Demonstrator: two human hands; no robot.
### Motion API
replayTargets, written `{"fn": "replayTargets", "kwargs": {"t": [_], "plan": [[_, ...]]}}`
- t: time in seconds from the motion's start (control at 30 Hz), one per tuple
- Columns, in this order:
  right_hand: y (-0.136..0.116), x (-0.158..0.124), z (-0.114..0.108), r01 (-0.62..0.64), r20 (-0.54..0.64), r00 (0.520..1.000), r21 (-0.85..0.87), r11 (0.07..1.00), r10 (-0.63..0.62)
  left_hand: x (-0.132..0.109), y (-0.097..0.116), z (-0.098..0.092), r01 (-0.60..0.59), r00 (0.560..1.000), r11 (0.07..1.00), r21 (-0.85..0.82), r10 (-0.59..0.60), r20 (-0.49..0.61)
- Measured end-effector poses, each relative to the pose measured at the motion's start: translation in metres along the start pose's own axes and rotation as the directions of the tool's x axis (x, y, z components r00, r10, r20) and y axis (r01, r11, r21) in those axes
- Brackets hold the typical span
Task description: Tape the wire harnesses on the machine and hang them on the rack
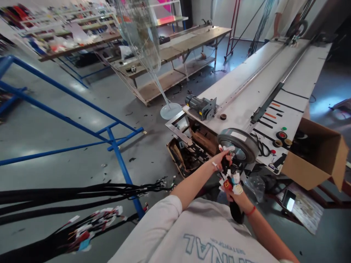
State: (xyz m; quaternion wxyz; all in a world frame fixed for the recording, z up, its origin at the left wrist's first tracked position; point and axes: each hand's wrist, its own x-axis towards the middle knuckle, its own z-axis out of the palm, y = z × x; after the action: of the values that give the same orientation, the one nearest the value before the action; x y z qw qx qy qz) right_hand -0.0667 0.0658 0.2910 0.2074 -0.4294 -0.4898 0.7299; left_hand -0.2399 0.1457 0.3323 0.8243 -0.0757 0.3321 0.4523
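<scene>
In front of my chest, just before the black wheel at the bench end, I hold a wire harness with a black sleeve and many small white, red and pale blue connectors. My left hand is closed around its upper part, close to the wheel, with white connectors sticking out above the fingers. Lower down, my right hand grips the harness below a cluster of connectors. A black stretch of it hangs beneath that hand. The connectors partly hide the fingers of both hands.
A long white bench carries a motor, scissors and tape rolls. A cardboard box stands right. Left are a blue metal frame and hanging harnesses. A fan stands ahead; another person is at the far end.
</scene>
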Motion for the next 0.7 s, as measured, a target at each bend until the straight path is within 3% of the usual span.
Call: {"fn": "replayTargets", "kwargs": {"t": [0.1, 0.2, 0.23, 0.3, 0.37, 0.43, 0.5, 0.57, 0.63, 0.7], "plan": [[-0.020, 0.038, 0.003, -0.086, 0.016, 0.996, 0.201, 0.976, 0.084, -0.007, 0.021, -0.020, -0.048, 0.999, 0.988, 0.144, 0.050, -0.007], [-0.032, 0.073, 0.015, -0.058, -0.003, 0.998, 0.287, 0.956, 0.062, -0.024, 0.015, -0.069, -0.225, 0.963, 0.941, 0.255, 0.255, -0.091], [-0.034, 0.082, 0.019, -0.047, -0.011, 0.999, 0.317, 0.947, 0.053, -0.028, 0.005, -0.088, -0.256, 0.936, 0.913, 0.317, 0.316, -0.154], [-0.038, 0.095, 0.026, -0.016, -0.039, 0.999, 0.411, 0.912, 0.035, -0.034, -0.026, -0.125, -0.201, 0.907, 0.853, 0.481, 0.348, -0.238], [-0.043, 0.103, 0.029, 0.027, -0.081, 0.996, 0.531, 0.847, 0.019, -0.042, -0.059, -0.154, -0.075, 0.925, 0.812, 0.579, 0.273, -0.263], [-0.049, 0.108, 0.028, 0.085, -0.136, 0.991, 0.632, 0.771, 0.002, -0.056, -0.086, -0.172, -0.025, 0.962, 0.737, 0.675, 0.202, -0.184], [-0.057, 0.115, 0.025, 0.146, -0.188, 0.982, 0.672, 0.726, -0.024, -0.078, -0.098, -0.179, -0.058, 0.967, 0.611, 0.790, 0.230, -0.107], [-0.066, 0.125, 0.022, 0.228, -0.272, 0.961, 0.668, 0.708, -0.053, -0.104, -0.095, -0.176, -0.100, 0.941, 0.517, 0.850, 0.326, -0.087], [-0.075, 0.138, 0.020, 0.299, -0.356, 0.932, 0.636, 0.712, -0.073, -0.126, -0.083, -0.165, -0.127, 0.923, 0.512, 0.850, 0.375, -0.089], [-0.082, 0.151, 0.019, 0.342, -0.409, 0.908, 0.604, 0.720, -0.089, -0.140, -0.067, -0.152, -0.142, 0.947, 0.552, 0.822, 0.317, -0.050]]}}
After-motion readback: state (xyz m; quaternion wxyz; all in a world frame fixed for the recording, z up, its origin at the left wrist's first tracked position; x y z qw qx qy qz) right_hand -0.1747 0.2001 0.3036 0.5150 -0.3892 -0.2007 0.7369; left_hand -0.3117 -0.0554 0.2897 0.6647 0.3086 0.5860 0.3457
